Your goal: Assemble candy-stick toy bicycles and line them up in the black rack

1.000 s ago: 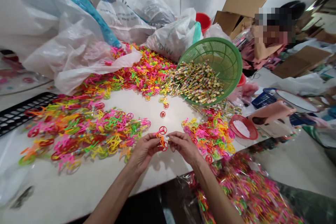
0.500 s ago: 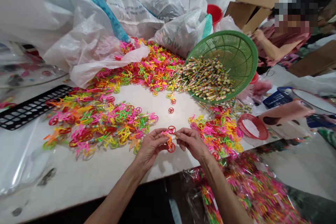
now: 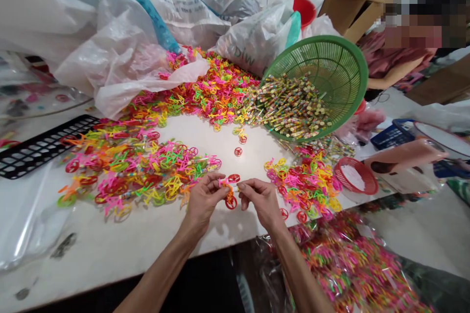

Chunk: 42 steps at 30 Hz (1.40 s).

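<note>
**Small toy bicycle pinched between both hands over a crowded tabletop**

A white tabletop point(image 3: 121, 249) is seen, with its far half thickly covered. Large translucent plastic bags point(image 3: 110, 58) are heaped along the far-left side. A round green mesh plastic basket point(image 3: 341, 58) is tilted on its side at the far right, and a mass of thin multicoloured sticks point(image 3: 290, 112) is spilled from it onto the tabletop. A clear plastic bag of neon pieces point(image 3: 352, 269) is seen below the near-right edge of the tabletop. A wide heap of neon pink, yellow, orange and green plastic bicycle pieces point(image 3: 135, 166) is spread at the left, and a smaller heap of the same pieces point(image 3: 304, 186) lies at the right. A black plastic grid tray point(image 3: 40, 149) is laid at the far left. A small round red mesh basket point(image 3: 362, 188) is set just right of the smaller heap.

The left hand point(image 3: 201, 200) and the right hand point(image 3: 260, 200) are held close together over a bare patch near the front edge of the tabletop, between the two heaps. A small plastic toy bicycle with red wheels point(image 3: 230, 193) is pinched between the fingertips of both hands, each closed narrowly on it. A single loose red wheel point(image 3: 238, 151) is seen on the tabletop just beyond the hands.
</note>
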{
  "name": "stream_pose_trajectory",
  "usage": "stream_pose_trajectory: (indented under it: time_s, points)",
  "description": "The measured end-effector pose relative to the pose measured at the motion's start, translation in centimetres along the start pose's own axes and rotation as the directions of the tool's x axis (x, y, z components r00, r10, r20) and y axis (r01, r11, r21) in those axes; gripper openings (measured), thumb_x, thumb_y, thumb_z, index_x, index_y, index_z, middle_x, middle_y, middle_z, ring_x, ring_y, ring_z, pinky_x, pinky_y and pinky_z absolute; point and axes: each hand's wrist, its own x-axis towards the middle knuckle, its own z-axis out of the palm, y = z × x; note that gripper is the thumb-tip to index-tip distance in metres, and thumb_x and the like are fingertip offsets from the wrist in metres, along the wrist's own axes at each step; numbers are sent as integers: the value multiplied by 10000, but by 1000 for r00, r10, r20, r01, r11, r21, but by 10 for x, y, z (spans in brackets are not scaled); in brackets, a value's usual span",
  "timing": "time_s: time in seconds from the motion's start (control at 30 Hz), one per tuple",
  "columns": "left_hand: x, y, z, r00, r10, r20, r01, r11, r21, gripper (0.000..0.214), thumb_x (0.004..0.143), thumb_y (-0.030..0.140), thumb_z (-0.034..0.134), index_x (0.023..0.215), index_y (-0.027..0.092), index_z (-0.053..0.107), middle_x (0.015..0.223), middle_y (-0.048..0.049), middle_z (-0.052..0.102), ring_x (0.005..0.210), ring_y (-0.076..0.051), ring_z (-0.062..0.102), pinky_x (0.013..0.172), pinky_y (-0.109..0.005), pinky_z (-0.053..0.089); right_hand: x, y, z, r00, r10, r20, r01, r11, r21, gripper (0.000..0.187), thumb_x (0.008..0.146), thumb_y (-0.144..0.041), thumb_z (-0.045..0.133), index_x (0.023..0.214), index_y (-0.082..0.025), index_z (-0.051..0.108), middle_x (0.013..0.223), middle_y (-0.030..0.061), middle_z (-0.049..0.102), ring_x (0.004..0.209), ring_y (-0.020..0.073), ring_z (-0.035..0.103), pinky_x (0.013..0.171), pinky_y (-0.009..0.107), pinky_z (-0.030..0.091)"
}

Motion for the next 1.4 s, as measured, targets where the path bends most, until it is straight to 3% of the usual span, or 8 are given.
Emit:
stream_pose_trajectory:
  time_s: [0.1, 0.27, 0.43, 0.7, 0.9, 1.17, 1.3, 1.4]
  points:
    - [3, 4, -6, 999, 22, -28, -21, 1000, 24, 376, 564, 226, 777, 883, 155, 589, 635, 19, 627, 570, -100, 563, 544, -201, 436, 2, 1, 7, 1000, 12, 4, -12, 1000, 24, 198, 700, -341, 681, 671, -146, 667, 484, -21, 559, 366, 74, 483, 409, 211, 390]
    - [2, 16, -14, 979, -151, 137, 169, 977, -132, 442, 593, 213, 774, 992, 147, 597, 721, -15, 653, 638, -114, 593, 591, -208, 467, 16, 1, 9, 983, 58, 174, -94, 974, 205, 208, 672, -337, 707, 678, -132, 674, 548, 3, 616, 356, 75, 505, 386, 202, 401]
    - [4, 18, -11, 968, -195, 157, 230, 940, -251, 485, 620, 164, 747, 1075, 150, 579, 768, -24, 654, 575, -97, 565, 526, -211, 463, 25, -7, 10, 983, 55, 175, -91, 975, 202, 190, 656, -313, 723, 670, -128, 682, 528, -5, 614, 345, 66, 506, 377, 177, 400]
    - [4, 6, -10, 971, -204, 128, 229, 945, -234, 399, 552, 125, 766, 921, 130, 615, 812, -54, 682, 683, -127, 613, 618, -216, 481, 19, -2, 2, 978, 99, 184, -133, 974, 181, 208, 661, -331, 715, 655, -127, 671, 519, -3, 606, 336, 60, 484, 354, 172, 372]
    - [3, 0, -9, 989, -144, -32, 136, 974, -178, 404, 496, 145, 794, 855, 122, 610, 710, -26, 676, 598, -94, 587, 568, -188, 464, 12, -4, 4, 992, 23, 123, -24, 1000, 9, 196, 671, -328, 703, 681, -133, 682, 465, -29, 550, 356, 63, 477, 388, 182, 376]
    - [6, 6, -14, 982, -177, -66, 168, 979, -113, 455, 417, 161, 817, 824, 110, 619, 646, -25, 663, 556, -103, 580, 528, -197, 457, 4, 2, 3, 990, -1, 138, 27, 983, -183, 249, 752, -374, 604, 750, -139, 690, 497, -44, 484, 354, 35, 340, 346, 180, 253]
    - [7, 2, -18, 979, -182, -90, 179, 983, -37, 437, 407, 167, 809, 795, 109, 617, 581, -1, 631, 510, -91, 556, 512, -194, 442, -3, 6, 7, 978, -118, 170, 164, 944, -286, 223, 776, -325, 574, 714, -146, 693, 530, -27, 493, 478, 63, 397, 439, 184, 314]
    - [7, 2, -20, 981, -171, -90, 175, 984, 40, 436, 420, 195, 800, 805, 113, 614, 581, 1, 625, 502, -86, 545, 500, -189, 426, -8, 12, 13, 983, -81, 163, 125, 951, -283, 234, 787, -338, 563, 761, -149, 697, 520, -37, 481, 442, 58, 373, 428, 187, 314]
